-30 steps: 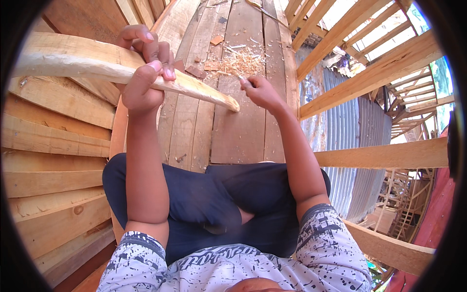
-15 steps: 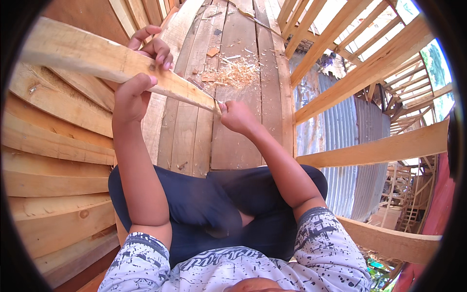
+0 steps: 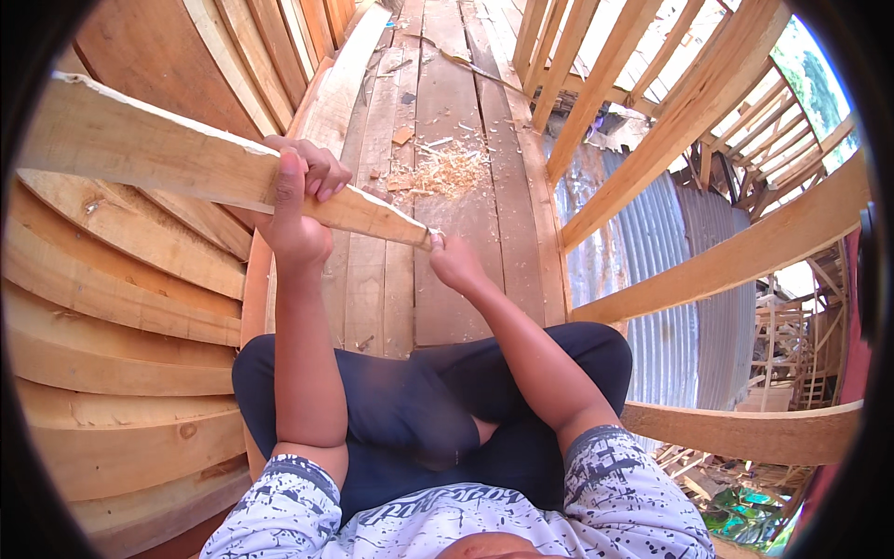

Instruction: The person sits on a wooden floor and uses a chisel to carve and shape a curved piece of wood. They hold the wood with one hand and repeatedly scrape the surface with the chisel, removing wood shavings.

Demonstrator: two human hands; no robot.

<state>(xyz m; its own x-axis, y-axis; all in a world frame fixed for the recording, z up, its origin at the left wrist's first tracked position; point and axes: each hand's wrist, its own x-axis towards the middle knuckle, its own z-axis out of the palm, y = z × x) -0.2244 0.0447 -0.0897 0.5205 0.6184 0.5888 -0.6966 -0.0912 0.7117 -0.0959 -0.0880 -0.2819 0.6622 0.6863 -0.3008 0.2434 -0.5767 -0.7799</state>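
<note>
A long pale wooden plank [image 3: 168,154] slants from the upper left down to a narrow tapered end near the middle of the view. My left hand [image 3: 303,210] is wrapped round it, thumb over the broad near face and fingers over the top edge. At the tapered end my right hand [image 3: 454,263] is closed, its thumb against the tip. A small bit of a thin dark blade [image 3: 430,231] shows beside that thumb, lying across the plank's end; most of it is hidden.
Wood shavings [image 3: 447,170] lie heaped on the plank floor [image 3: 452,307] ahead of my crossed legs. Stacked boards [image 3: 121,298] line the left side. A slatted wooden railing [image 3: 643,140] runs along the right, with corrugated metal sheets [image 3: 652,279] beyond it. A curved strip [image 3: 466,63] lies farther off.
The plank has turned so its broad face shows more. My left fingers, lifted before, now wrap round it. My right hand sits slightly lower, and the dark blade along the plank's edge shows less.
</note>
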